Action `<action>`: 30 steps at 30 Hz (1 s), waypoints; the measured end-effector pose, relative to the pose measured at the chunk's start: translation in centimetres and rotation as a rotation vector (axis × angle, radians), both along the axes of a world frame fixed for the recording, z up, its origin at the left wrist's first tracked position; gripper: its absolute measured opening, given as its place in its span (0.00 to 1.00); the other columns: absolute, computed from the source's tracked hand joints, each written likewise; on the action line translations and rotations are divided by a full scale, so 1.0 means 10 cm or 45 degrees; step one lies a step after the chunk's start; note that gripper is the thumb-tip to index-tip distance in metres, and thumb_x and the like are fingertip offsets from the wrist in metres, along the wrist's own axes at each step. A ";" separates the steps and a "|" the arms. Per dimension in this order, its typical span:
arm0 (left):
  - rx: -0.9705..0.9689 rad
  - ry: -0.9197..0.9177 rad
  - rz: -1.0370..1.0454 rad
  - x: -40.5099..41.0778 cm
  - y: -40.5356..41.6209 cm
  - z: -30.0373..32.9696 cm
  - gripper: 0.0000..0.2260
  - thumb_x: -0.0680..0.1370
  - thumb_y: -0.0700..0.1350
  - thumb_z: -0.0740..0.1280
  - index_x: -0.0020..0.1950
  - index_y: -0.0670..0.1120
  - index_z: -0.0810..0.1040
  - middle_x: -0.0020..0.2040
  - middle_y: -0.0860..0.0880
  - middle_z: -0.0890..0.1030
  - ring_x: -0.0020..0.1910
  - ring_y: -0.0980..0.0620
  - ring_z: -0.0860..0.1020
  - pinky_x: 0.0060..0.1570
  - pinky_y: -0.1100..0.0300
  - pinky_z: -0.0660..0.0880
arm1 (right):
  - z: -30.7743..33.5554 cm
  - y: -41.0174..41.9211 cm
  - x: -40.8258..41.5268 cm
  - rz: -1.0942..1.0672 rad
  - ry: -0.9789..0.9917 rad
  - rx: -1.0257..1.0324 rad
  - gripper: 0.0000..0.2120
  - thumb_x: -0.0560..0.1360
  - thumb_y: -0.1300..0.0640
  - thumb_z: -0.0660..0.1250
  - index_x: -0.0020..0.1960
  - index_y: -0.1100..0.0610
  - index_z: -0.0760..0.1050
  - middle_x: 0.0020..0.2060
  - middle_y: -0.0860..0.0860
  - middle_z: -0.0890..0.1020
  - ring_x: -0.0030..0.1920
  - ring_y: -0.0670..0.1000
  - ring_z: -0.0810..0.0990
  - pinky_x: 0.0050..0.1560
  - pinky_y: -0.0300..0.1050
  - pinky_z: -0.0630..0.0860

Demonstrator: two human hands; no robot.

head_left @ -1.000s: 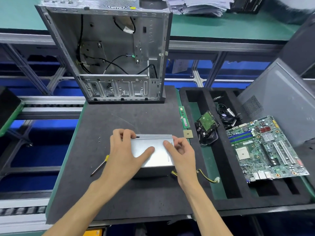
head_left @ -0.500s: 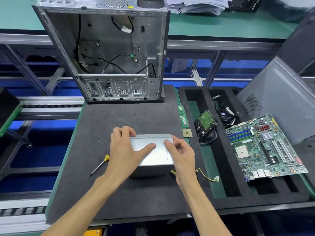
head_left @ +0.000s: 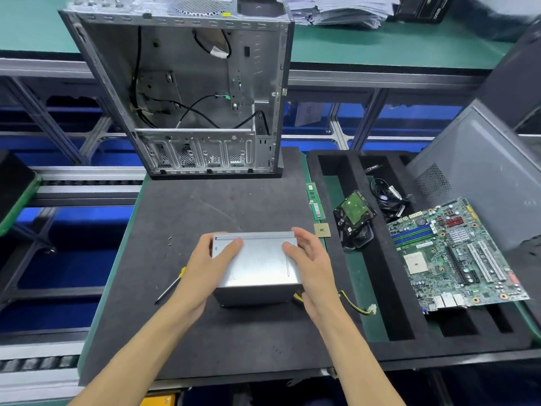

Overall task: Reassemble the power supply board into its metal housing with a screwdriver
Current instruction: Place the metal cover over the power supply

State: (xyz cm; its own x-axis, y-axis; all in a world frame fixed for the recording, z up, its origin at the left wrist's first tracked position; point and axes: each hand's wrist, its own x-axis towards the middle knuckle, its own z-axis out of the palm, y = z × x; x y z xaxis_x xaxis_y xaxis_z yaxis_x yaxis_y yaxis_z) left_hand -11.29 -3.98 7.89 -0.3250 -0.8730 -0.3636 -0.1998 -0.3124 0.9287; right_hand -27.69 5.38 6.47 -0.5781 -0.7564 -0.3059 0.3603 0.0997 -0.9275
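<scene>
1. Housing (head_left: pixel 257 265) sits mid-mat on the table (head_left: pixel 205 341), cover on top, cable (head_left: pixel 355 306) trailing out at 4 o'clock.
2. Left hand (head_left: pixel 202 273) grips its 9 o'clock side, right hand (head_left: pixel 310 268) the 3 o'clock side; fingers curled over the far edge, thumbs flat on the cover.
3. Step, my read: seating the cover; board not visible, presumably inside.
4. Screwdriver (head_left: pixel 169 285) lies idle at 9 o'clock, loose screws (head_left: pixel 169 241) at 10.
5. Next: free one hand, fetch a screw and the driver, steady the housing with the other.
</scene>
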 end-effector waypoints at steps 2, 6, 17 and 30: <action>0.043 0.054 -0.002 0.00 0.01 0.00 0.14 0.77 0.55 0.72 0.60 0.55 0.76 0.52 0.58 0.84 0.54 0.55 0.83 0.51 0.56 0.79 | 0.04 -0.01 0.00 0.073 -0.035 0.023 0.16 0.81 0.63 0.68 0.67 0.51 0.77 0.64 0.55 0.81 0.66 0.56 0.79 0.70 0.56 0.74; 0.096 0.102 -0.012 0.01 -0.01 0.05 0.15 0.76 0.53 0.74 0.60 0.53 0.78 0.52 0.56 0.85 0.52 0.55 0.84 0.47 0.58 0.78 | 0.07 0.01 -0.02 0.203 -0.051 0.036 0.15 0.83 0.60 0.65 0.67 0.50 0.78 0.63 0.56 0.82 0.60 0.55 0.80 0.56 0.49 0.77; 0.187 0.103 -0.083 0.01 -0.08 0.11 0.14 0.76 0.48 0.74 0.60 0.52 0.78 0.51 0.53 0.86 0.48 0.53 0.85 0.39 0.61 0.79 | 0.10 0.02 -0.07 0.299 -0.056 0.042 0.17 0.83 0.61 0.64 0.68 0.48 0.77 0.62 0.55 0.82 0.58 0.54 0.81 0.51 0.45 0.78; 0.101 -0.002 0.012 -0.08 -0.10 0.12 0.09 0.76 0.44 0.73 0.55 0.46 0.79 0.47 0.50 0.85 0.38 0.58 0.83 0.33 0.65 0.76 | 0.11 -0.08 -0.02 0.193 -0.029 0.098 0.14 0.81 0.65 0.63 0.61 0.51 0.80 0.56 0.54 0.83 0.53 0.53 0.80 0.48 0.45 0.75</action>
